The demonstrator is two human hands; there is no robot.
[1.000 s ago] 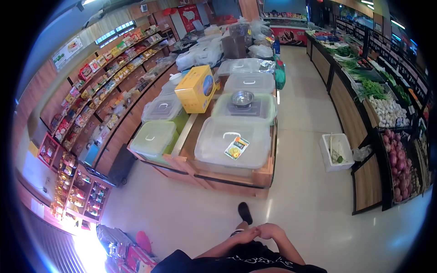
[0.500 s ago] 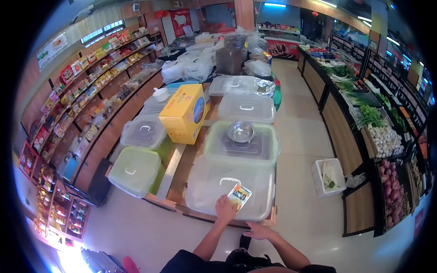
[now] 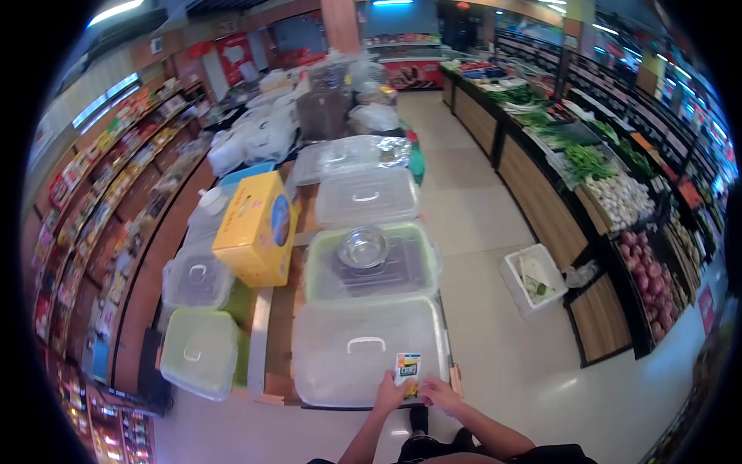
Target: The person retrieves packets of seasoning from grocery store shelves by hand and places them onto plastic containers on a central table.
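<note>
A small white packet (image 3: 407, 366) with a dark label and yellow print is upright at the near right corner of a large clear-lidded bin (image 3: 340, 332). My left hand (image 3: 392, 390) is closed on the packet's lower left side. Just right of it, my right hand (image 3: 439, 394) has its fingers bent towards the packet's lower right edge; whether they touch it is too small to tell. Behind this bin, a metal bowl (image 3: 364, 247) sits on a green-rimmed bin lid (image 3: 425, 267).
A yellow box (image 3: 255, 228) stands on the bins at the left, near a green-lidded bin (image 3: 199, 352). On the floor at the right is a white foam box (image 3: 533, 280), beside a vegetable stand with onions (image 3: 648, 282). Packaged goods line the left shelves.
The packet has been lifted from lying on the lid and is held in my left hand. My right hand has come up beside it. The view has turned right and moved closer.
</note>
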